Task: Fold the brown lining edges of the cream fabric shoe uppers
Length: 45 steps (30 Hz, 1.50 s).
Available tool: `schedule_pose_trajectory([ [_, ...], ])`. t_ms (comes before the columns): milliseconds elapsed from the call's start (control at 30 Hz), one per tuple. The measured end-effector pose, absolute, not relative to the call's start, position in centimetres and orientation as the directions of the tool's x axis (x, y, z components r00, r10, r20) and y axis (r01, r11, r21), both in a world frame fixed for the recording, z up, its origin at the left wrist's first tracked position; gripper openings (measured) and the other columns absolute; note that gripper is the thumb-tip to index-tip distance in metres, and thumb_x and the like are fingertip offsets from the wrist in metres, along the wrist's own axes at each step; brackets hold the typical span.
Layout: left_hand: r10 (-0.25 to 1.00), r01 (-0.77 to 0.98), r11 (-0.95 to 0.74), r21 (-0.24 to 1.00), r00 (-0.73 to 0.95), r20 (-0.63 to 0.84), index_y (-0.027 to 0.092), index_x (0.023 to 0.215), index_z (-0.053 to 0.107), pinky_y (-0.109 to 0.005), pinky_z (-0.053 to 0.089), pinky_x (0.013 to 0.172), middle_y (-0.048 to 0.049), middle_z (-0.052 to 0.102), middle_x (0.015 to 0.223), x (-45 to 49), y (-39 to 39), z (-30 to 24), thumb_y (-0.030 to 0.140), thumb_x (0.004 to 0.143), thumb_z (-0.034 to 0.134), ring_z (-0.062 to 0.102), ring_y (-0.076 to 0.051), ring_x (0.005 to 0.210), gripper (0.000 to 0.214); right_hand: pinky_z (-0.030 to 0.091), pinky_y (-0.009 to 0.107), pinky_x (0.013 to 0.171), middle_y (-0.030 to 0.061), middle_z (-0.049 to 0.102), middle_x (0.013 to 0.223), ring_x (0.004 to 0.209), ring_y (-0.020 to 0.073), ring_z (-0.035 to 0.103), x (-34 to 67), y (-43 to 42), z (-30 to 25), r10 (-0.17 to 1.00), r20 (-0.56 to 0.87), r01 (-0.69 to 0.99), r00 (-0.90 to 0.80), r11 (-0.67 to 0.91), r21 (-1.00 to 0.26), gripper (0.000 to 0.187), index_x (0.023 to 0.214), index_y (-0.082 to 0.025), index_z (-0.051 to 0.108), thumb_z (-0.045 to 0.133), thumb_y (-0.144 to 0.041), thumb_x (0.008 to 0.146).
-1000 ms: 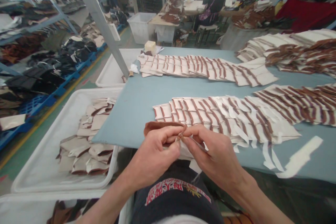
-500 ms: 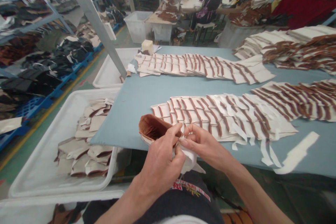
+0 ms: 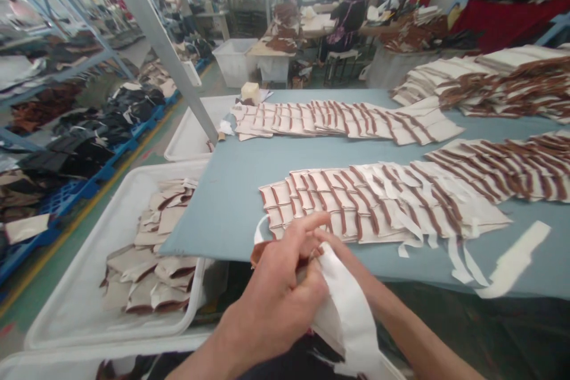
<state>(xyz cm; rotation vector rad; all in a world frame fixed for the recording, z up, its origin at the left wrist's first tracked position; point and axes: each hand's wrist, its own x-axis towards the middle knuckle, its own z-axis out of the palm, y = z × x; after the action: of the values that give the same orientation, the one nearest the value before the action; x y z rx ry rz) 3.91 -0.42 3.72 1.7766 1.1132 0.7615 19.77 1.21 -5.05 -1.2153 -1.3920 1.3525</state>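
Observation:
My left hand [image 3: 285,285] is closed on a sewn fabric piece [image 3: 329,326], cream outside with brown lining, its thumb and forefinger pinching the edge. A wide white strip [image 3: 351,303] hangs from the pinch toward my lap. A bit of brown lining [image 3: 259,254] and a thin white loop show left of the knuckles. My right hand [image 3: 335,247] is behind the strip, its fingertips bent in at the same edge and mostly covered by my left hand. Just beyond, a row of overlapping cream-and-brown pieces [image 3: 320,196] lies on the blue table [image 3: 222,190].
A white bin [image 3: 66,314] with similar pieces stands left of the table. A metal post [image 3: 178,71] rises at its far left corner. White strips [image 3: 463,261] hang over the near row. More rows and stacks [image 3: 499,83] lie at right. A seated person [image 3: 345,24] is farther back.
The fabric piece has turned and dropped lower, so its brown opening is mostly hidden. The white strip now hangs down in front. My right hand has moved behind my left.

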Motion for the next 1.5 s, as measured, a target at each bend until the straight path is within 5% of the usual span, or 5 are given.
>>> schedule_pose_trajectory([
  [133, 0.843, 0.315, -0.202, 0.928, 0.537, 0.001, 0.03, 0.149, 0.043, -0.021, 0.049, 0.065, 0.0028, 0.069, 0.091, 2.5, 0.5, 5.1, 0.006, 0.092, 0.046, 0.062, -0.011, 0.07, 0.062, 0.048, 0.029, 0.07, 0.0001, 0.063, 0.076, 0.072, 0.0172, 0.059, 23.6, 2.1, -1.3, 0.996, 0.068, 0.137, -0.054, 0.075, -0.988, 0.028, 0.09, -0.021, 0.06, 0.051, -0.044, 0.102],
  [267, 0.788, 0.335, -0.331, 0.882, 0.613, 0.063, 0.032, 0.15, 0.043, -0.023, 0.051, 0.084, 0.0011, 0.069, 0.108, 1.7, 1.2, 6.6, 0.001, 0.089, 0.047, 0.065, -0.014, 0.097, 0.069, 0.047, 0.034, 0.091, 0.0067, 0.069, 0.11, 0.1, 0.0214, 0.062, 23.9, 1.9, 3.5, 0.86, 0.291, 0.186, -0.419, 0.395, -0.9, 0.027, 0.115, -0.019, 0.064, 0.061, -0.036, 0.094],
  [633, 0.829, 0.546, -0.385, 0.744, 0.56, 0.018, 0.031, 0.136, 0.051, -0.024, 0.052, 0.08, 0.0002, 0.072, 0.121, 0.4, -0.4, 7.3, 0.001, 0.085, 0.05, 0.07, -0.017, 0.102, 0.059, 0.029, 0.028, 0.06, -0.0006, 0.061, 0.066, 0.063, 0.0146, 0.054, 21.4, 2.3, 6.9, 0.72, 0.122, 0.564, -0.683, 0.626, -0.539, 0.022, 0.066, -0.018, 0.061, 0.077, -0.017, 0.082],
  [1000, 0.874, 0.602, -0.385, 0.699, 0.481, 0.068, 0.023, 0.09, 0.059, -0.023, 0.044, 0.064, 0.005, 0.071, 0.079, -0.2, -0.8, 6.1, 0.003, 0.083, 0.048, 0.069, -0.012, 0.071, 0.024, 0.014, 0.032, 0.055, -0.002, 0.055, 0.058, 0.051, 0.0107, 0.039, 20.3, 1.5, 5.3, 0.738, 0.186, 0.594, -0.649, 0.644, -0.482, 0.024, 0.065, -0.018, 0.054, 0.063, -0.018, 0.088],
  [1500, 0.559, 0.289, -0.821, 0.493, 0.584, 0.589, 0.023, 0.123, 0.051, -0.028, 0.058, 0.076, -0.0072, 0.073, 0.094, 0.5, 0.7, 2.0, -0.002, 0.086, 0.044, 0.07, -0.018, 0.082, 0.045, 0.022, 0.022, 0.047, -0.0059, 0.037, 0.059, 0.054, 0.0089, 0.029, 20.3, 1.3, 2.6, 0.86, -0.054, -0.071, -0.508, -0.105, -0.992, 0.046, 0.067, -0.019, 0.051, 0.065, -0.058, 0.086],
])
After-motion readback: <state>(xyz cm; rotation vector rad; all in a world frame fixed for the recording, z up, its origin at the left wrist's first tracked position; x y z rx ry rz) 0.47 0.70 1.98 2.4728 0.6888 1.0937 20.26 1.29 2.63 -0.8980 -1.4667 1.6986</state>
